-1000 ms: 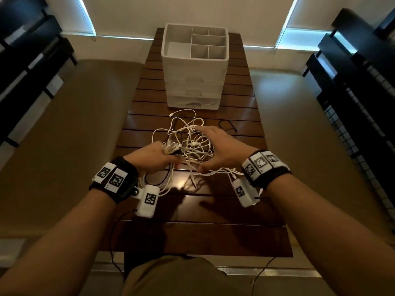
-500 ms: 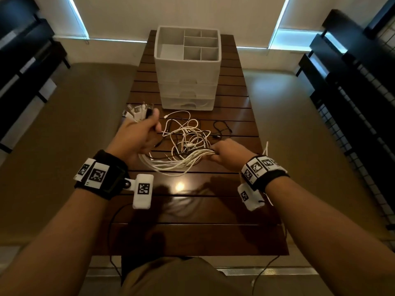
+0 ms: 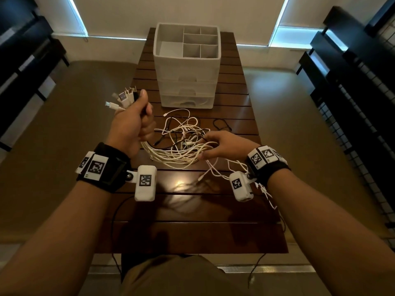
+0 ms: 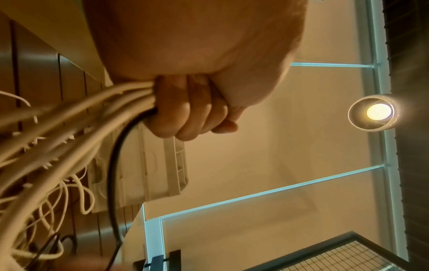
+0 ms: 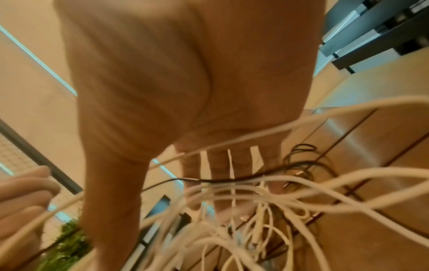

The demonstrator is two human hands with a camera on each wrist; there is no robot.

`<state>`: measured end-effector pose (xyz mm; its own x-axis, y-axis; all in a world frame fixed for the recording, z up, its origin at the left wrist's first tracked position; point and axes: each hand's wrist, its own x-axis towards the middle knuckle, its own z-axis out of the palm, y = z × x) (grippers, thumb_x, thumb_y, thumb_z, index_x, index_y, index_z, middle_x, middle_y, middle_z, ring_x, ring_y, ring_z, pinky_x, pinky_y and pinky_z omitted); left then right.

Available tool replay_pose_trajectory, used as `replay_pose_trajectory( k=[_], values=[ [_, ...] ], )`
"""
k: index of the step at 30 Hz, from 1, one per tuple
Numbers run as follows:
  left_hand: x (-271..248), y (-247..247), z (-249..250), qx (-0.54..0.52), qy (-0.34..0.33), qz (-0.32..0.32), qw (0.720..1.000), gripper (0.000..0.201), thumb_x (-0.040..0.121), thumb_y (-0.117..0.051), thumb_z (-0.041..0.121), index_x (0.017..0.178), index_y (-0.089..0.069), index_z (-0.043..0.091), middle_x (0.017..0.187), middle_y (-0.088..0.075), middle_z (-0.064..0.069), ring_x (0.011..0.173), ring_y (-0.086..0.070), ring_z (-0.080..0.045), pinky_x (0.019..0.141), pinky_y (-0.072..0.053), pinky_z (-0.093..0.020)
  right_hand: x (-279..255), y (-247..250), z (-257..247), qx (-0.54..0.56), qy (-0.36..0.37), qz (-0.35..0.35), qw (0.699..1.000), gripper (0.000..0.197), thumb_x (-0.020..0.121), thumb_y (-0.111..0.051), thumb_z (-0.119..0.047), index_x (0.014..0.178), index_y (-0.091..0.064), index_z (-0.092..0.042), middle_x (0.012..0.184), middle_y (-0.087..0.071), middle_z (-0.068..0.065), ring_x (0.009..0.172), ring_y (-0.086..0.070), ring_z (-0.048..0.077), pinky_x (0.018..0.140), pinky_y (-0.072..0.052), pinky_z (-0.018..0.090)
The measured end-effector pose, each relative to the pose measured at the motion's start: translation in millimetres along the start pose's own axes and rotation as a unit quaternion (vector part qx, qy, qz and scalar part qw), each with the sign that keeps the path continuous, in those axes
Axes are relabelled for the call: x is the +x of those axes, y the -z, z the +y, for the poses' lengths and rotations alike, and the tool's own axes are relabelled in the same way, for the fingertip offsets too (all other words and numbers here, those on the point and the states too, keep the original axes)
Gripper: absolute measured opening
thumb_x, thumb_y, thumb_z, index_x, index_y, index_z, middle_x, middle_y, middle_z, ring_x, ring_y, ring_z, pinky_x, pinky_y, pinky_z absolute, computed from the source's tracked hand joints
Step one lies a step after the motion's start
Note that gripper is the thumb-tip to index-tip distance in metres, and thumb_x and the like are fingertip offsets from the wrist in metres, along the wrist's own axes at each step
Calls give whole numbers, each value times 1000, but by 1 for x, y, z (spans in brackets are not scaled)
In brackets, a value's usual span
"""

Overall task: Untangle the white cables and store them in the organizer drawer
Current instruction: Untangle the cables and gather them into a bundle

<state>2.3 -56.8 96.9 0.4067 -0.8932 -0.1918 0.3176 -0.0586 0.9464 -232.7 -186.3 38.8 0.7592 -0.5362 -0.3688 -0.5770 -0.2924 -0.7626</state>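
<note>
A tangle of white cables [image 3: 181, 153] lies on the dark slatted table [image 3: 192, 212], with a black cable [image 4: 113, 165] mixed in. My left hand [image 3: 132, 122] is raised at the left and grips a bundle of cable ends in a fist; several plugs [image 3: 125, 97] stick out above it. In the left wrist view my fingers [image 4: 185, 113] curl round the strands [image 4: 58, 119]. My right hand [image 3: 224, 144] is lower and to the right, fingers [image 5: 220, 165] straight and spread among the strands [image 5: 255, 192]. The white organizer [image 3: 186, 69] stands behind, its three drawers closed.
A thin black cable loop [image 3: 221, 124] lies right of the tangle. The organizer's top is a divided tray [image 3: 171, 50]. Loose white ends [image 3: 213, 171] trail toward my right wrist. Dark shelving [image 3: 352, 92] flanks the table on the right, more on the left.
My left hand has lifted the plug ends up and away to the far left. My right hand has eased from a closed grip to spread fingers running along the stretched strands.
</note>
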Motion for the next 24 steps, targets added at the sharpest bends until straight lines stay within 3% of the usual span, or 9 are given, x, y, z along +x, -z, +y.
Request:
replay_pose_trajectory(
  k=[3,5,9,14,18,20,21,23,24],
  values=[
    [-1,-12,-4,-38,-6,-45,998,51,110,-42,49,68,-46,21,52,-25,5,42,-16,-10,39,-14,-20,1,-1,-22,-9,32,-2,999,85,75,-89,-50,148,-47,-40,151,-51,-8,141,-47,12,117,-39,38],
    [-2,-20,-6,-55,-19,-70,996,52,111,-39,50,67,-43,21,52,-23,5,43,-14,-11,39,-14,-23,-1,-6,-43,-36,78,-8,996,93,79,-87,-48,156,-36,-44,162,-38,-11,149,-35,10,119,-33,36],
    [-1,-26,-1,-95,-45,-85,991,55,112,-34,50,66,-37,20,50,-21,5,43,-12,-12,40,-12,-24,1,-14,-63,-126,74,-98,984,80,85,-83,-31,154,-44,-36,149,-50,-17,130,-49,4,112,-44,30],
    [0,-16,6,-121,-68,-13,990,54,111,-36,52,65,-37,23,50,-21,6,43,-12,-11,38,-12,-26,-6,-4,-47,-345,-102,-116,926,108,73,-91,-40,161,-29,-36,155,-50,0,133,-54,27,103,-51,44],
    [-3,-22,-5,-98,-62,13,993,55,110,-38,52,63,-35,24,50,-21,6,43,-13,-12,39,-12,-27,-19,2,-63,-274,-13,-121,954,129,72,-89,-54,166,-1,-38,173,-12,1,158,-17,29,124,-26,52],
    [-5,-34,-12,-101,-55,-5,993,56,110,-39,52,62,-32,23,49,-20,5,41,-14,-12,37,-14,-24,-16,-9,-78,-236,91,-35,967,123,75,-86,-56,166,-7,-32,173,-13,4,159,-10,27,125,-17,48],
    [-7,-39,-14,-108,-53,-15,993,57,111,-39,51,62,-31,23,48,-20,5,40,-13,-12,37,-14,-23,-10,-17,-82,-201,128,5,971,112,76,-87,-54,163,-21,-28,168,-28,7,156,-22,27,125,-22,45],
    [-9,-46,-15,-129,-52,-35,990,57,110,-40,50,62,-29,22,48,-19,4,40,-12,-13,37,-14,-22,2,-34,-79,-112,156,51,980,71,79,-85,-46,136,-52,-20,130,-65,6,121,-61,22,106,-50,46],
    [-10,-47,-15,-140,-52,-49,988,57,110,-41,50,63,-28,21,48,-18,4,40,-12,-12,37,-13,-22,8,-42,-73,-86,155,60,982,50,83,-82,-41,120,-61,-15,107,-71,7,98,-67,19,91,-56,49]
  ],
)
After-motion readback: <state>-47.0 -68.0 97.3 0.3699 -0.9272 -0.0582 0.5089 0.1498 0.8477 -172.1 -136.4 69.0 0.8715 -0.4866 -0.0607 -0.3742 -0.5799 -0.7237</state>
